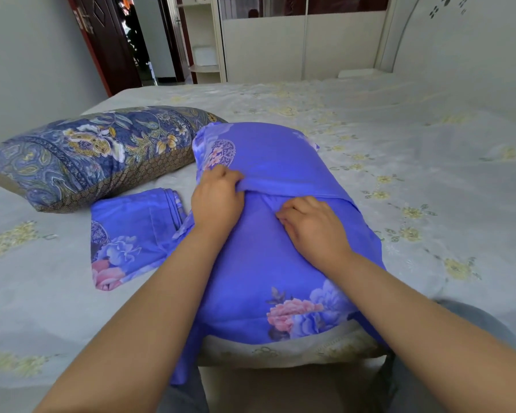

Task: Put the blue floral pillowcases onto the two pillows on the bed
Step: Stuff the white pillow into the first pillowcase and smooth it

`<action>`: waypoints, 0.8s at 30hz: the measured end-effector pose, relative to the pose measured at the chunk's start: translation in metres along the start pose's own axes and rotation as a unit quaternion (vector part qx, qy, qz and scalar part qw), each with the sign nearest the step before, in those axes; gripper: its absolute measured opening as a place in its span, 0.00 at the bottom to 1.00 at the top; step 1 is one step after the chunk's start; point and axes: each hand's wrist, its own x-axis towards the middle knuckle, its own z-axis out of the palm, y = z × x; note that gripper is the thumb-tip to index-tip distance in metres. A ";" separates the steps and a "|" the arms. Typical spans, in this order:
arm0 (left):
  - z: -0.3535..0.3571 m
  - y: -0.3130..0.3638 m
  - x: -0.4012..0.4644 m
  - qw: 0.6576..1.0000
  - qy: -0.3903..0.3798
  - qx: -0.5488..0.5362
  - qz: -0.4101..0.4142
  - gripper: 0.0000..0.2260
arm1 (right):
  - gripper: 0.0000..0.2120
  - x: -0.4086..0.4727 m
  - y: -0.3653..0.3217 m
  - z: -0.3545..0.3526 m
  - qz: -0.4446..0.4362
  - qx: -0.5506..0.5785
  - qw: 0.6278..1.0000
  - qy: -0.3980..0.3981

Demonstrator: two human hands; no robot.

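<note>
Near edge of a wide bed under a pale grey bedspread with yellow embroidered flowers [399, 138]. Lying lengthwise in the middle, a plump pillow wrapped in a bright blue pillowcase printed with pink and lilac flowers [268, 263], its near end at the mattress edge and a strip of pale patterned pillow fabric [295, 350] showing below the case's hem there. Across the top of that pillow, an overlapping fold of the blue cloth. Left hand [218, 201] clamped on that fold, fingers curled round its bunched edge. Right hand [310, 226] just beside, fingers bent and tucked into the cloth under the fold; whether pinching fabric or only pressing, cannot tell. Both hands close together, not touching. To the left, flat on the bedspread, a second blue floral pillowcase, folded [131, 236], just beside the covered pillow. Beyond it, a second pillow in dark blue paisley and yellow flower print with a brown patterned border [81, 156], uncovered by any blue case. Farther back, a dark red wooden door [102, 40] and pale wardrobe panels [280, 46].
</note>
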 end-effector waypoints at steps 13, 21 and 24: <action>-0.019 0.051 0.031 0.998 0.029 -0.050 -0.040 0.13 | 0.13 0.105 0.017 -0.040 0.186 -0.058 0.922 -0.335; -0.012 0.054 0.031 0.996 0.059 -0.062 -0.013 0.12 | 0.09 0.071 0.012 -0.057 0.238 -0.128 0.945 -0.183; -0.010 0.058 0.030 0.995 0.067 -0.073 0.005 0.12 | 0.09 0.069 0.014 -0.042 0.231 -0.027 0.971 -0.057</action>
